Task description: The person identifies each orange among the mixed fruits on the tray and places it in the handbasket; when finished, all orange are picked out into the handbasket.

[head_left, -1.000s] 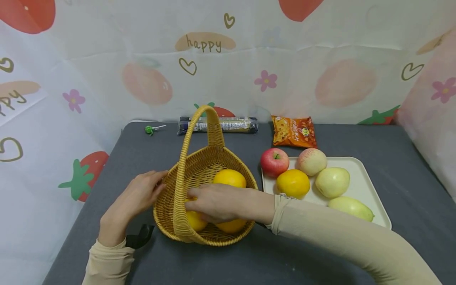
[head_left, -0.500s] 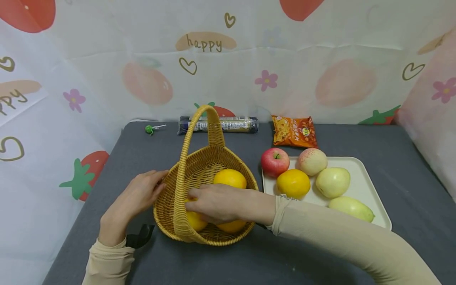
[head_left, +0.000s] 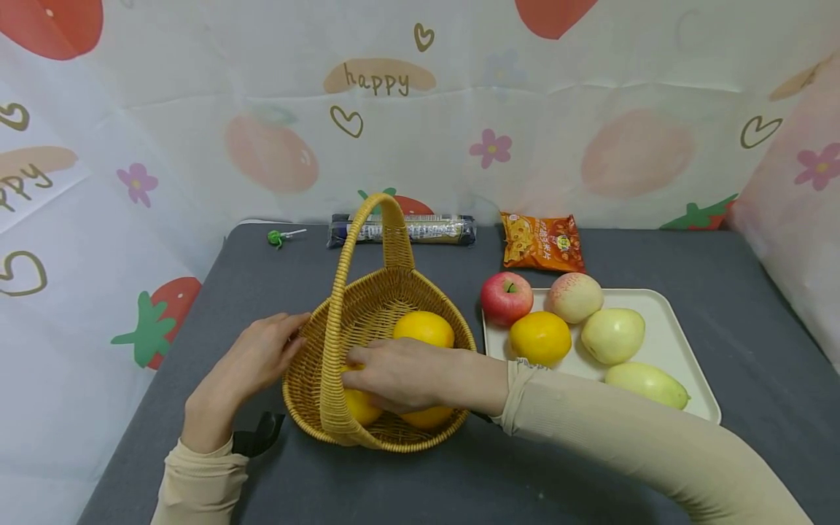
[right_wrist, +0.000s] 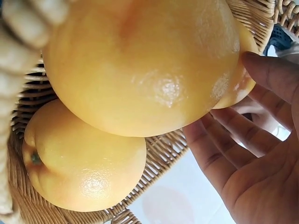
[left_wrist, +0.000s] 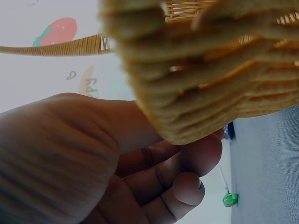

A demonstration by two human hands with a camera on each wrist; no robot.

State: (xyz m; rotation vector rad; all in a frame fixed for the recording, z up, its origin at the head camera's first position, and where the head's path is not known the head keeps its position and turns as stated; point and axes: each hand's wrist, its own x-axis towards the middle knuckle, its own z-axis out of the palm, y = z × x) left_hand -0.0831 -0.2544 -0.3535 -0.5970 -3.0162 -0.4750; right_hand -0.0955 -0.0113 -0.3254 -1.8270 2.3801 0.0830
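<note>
A yellow wicker basket (head_left: 365, 302) with a tall handle (head_left: 333, 313) stands in the middle of the table in the head view. My left hand (head_left: 259, 357) grips its left side, thumb and bent fingers (left_wrist: 201, 156) at the wicker edge. Reaching into the basket from the right, my right hand (head_left: 410, 375) holds an orange (head_left: 361, 408) at the left. Its fingers (right_wrist: 268, 74) curve around that orange in the right wrist view. Two more oranges lie in the basket, one at the back (head_left: 424, 328) and one at the front (head_left: 428, 418) partly under the hand.
A white tray (head_left: 656, 313) on the right bears an apple (head_left: 507, 299), a peach (head_left: 575, 297), an orange (head_left: 540, 338) and two pale green fruits (head_left: 613, 335). Behind are an orange snack bag (head_left: 542, 243), a long dark packet (head_left: 433, 230) and a green lollipop (head_left: 275, 238).
</note>
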